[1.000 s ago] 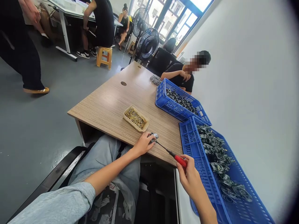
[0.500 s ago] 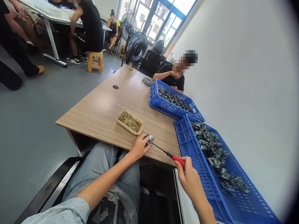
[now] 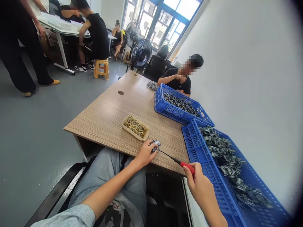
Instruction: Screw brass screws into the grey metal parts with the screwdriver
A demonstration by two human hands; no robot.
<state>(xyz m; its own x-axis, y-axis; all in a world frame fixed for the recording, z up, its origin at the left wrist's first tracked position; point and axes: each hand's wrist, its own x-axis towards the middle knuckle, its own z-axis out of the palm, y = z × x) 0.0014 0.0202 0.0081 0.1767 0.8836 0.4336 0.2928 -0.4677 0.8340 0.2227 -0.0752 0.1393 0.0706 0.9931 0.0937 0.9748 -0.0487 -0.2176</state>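
Screwdriver [image 3: 187, 166] with red handle gripped tight in right hand [image 3: 200, 181], long thin tip pointing left at small metal part [image 3: 155, 145] held in left hand [image 3: 144, 154].

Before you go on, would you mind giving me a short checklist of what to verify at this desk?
Left hand holding the small metal part at the desk edge: ok.
Right hand gripping the red-handled screwdriver: ok.
Screwdriver tip seated in a screw head: cannot tell, too small to see.
Tray of brass screws close to the left hand: ok.
Blue plastic crate of grey metal parts beside the right hand: ok.
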